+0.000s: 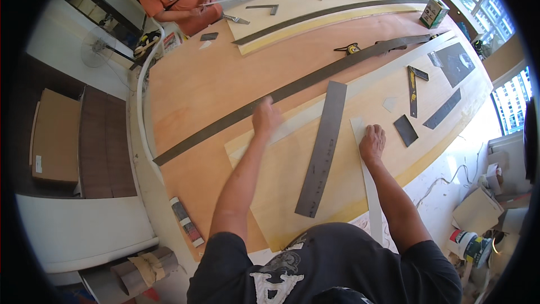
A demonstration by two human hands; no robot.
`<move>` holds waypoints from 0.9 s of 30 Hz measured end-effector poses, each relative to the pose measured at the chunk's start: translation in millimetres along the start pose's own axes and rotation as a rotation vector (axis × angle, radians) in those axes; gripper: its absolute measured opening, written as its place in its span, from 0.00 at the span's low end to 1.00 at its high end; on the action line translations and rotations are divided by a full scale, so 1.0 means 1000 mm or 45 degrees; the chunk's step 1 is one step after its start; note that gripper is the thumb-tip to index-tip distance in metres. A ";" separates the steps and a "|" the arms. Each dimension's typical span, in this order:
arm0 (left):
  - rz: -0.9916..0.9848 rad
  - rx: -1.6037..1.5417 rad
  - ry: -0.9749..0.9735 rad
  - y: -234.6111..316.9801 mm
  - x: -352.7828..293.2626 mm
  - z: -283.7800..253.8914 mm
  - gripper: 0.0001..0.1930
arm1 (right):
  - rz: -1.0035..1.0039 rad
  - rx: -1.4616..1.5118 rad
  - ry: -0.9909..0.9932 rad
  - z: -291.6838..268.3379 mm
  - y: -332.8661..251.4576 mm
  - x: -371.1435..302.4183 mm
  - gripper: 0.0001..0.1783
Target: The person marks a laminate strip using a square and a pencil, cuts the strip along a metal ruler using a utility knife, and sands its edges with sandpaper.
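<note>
My left hand (266, 119), smeared by motion, is over the near pale wooden panel (270, 174), just short of a long dark strip (225, 124). Its fingers are too blurred to read. My right hand (372, 144) is closed at the edge of a narrow white strip (370, 191), which runs down toward my body. Between my hands a wide grey strip (322, 152) with dark marks lies flat on the panel. To the right of my right hand are a small dark rectangular piece (405, 130), a try square (414, 87) and a small pale offcut (389, 103).
A person in an orange shirt (183, 0) stands across the big table (185, 90). On it are a tape measure (352, 49), a metal square (269, 8), a scraper (236, 19) and a tin (434, 12). A tube (187, 222) lies near left; tubs (468, 247) stand lower right.
</note>
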State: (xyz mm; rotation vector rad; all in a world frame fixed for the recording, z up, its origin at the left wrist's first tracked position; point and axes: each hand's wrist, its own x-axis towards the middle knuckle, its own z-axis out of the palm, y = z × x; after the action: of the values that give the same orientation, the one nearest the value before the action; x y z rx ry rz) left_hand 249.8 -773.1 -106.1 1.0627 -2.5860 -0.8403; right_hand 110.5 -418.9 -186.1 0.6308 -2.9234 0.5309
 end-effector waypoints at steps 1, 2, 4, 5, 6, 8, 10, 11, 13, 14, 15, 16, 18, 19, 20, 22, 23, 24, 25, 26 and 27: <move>-0.191 0.037 -0.131 0.020 0.038 -0.011 0.20 | -0.031 -0.073 0.087 0.002 0.012 -0.005 0.16; -0.158 0.112 0.032 -0.010 0.079 -0.026 0.25 | -0.055 -0.057 0.065 0.009 -0.003 -0.008 0.16; -0.013 0.167 0.081 -0.021 0.150 -0.041 0.38 | -0.047 -0.109 0.136 0.015 0.000 -0.007 0.19; 0.010 0.211 0.053 -0.022 0.183 -0.048 0.42 | -0.031 -0.134 0.119 0.015 0.000 -0.005 0.19; -0.012 0.147 0.056 -0.048 0.218 -0.074 0.42 | -0.074 -0.080 0.116 0.018 -0.017 -0.005 0.19; -0.041 0.119 -0.024 -0.052 0.261 -0.073 0.39 | -0.063 -0.093 0.109 0.016 -0.017 -0.003 0.19; -0.032 0.142 -0.122 -0.014 0.288 -0.061 0.38 | -0.015 -0.137 0.120 0.010 -0.001 0.002 0.18; -0.054 0.170 -0.121 -0.008 0.298 -0.061 0.35 | 0.001 -0.155 0.120 0.011 0.001 0.004 0.18; -0.075 0.199 -0.129 -0.008 0.317 -0.062 0.33 | -0.008 -0.153 0.108 0.014 0.004 0.004 0.19; -0.089 0.310 -0.150 -0.012 0.328 -0.065 0.30 | 0.001 -0.156 0.102 0.015 0.001 0.005 0.19; -0.102 0.424 -0.172 -0.020 0.340 -0.066 0.28 | -0.009 -0.138 0.096 0.015 -0.004 0.005 0.18; -0.099 0.430 -0.182 -0.031 0.349 -0.066 0.28 | -0.018 -0.121 0.091 0.015 -0.007 0.005 0.18; 0.109 0.670 0.048 -0.051 0.368 -0.059 0.25 | -0.023 -0.119 0.091 0.017 -0.010 0.005 0.17; 0.016 0.641 0.002 -0.051 0.378 -0.053 0.22 | -0.037 -0.122 0.096 0.019 -0.009 0.006 0.17; 0.028 0.629 -0.015 -0.048 0.385 -0.042 0.22 | -0.022 -0.141 0.093 0.018 -0.006 0.007 0.17; -0.015 0.663 0.025 -0.037 0.389 -0.014 0.21 | -0.029 -0.146 0.100 0.015 0.001 0.008 0.15; -0.035 0.642 0.038 -0.041 0.393 -0.011 0.22 | -0.021 -0.152 0.094 0.015 0.000 0.008 0.15; -0.033 0.641 0.027 -0.044 0.397 -0.006 0.22 | -0.043 -0.140 0.105 0.016 0.000 0.009 0.15; -0.036 0.672 0.050 -0.046 0.402 -0.001 0.22 | -0.066 -0.127 0.115 0.017 -0.001 0.010 0.15; -0.040 0.707 0.072 -0.050 0.406 0.004 0.22 | -0.059 -0.129 0.105 0.018 -0.003 0.010 0.15; -0.041 0.711 0.061 -0.054 0.409 0.009 0.22 | -0.067 -0.125 0.122 0.019 -0.005 0.011 0.15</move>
State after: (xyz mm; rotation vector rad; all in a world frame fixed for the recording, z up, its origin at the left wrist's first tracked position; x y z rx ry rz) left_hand -15.0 -1086.6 -149.9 1.2352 -2.8371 -0.0794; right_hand 102.3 -433.6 -200.7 0.6488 -2.8149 0.3979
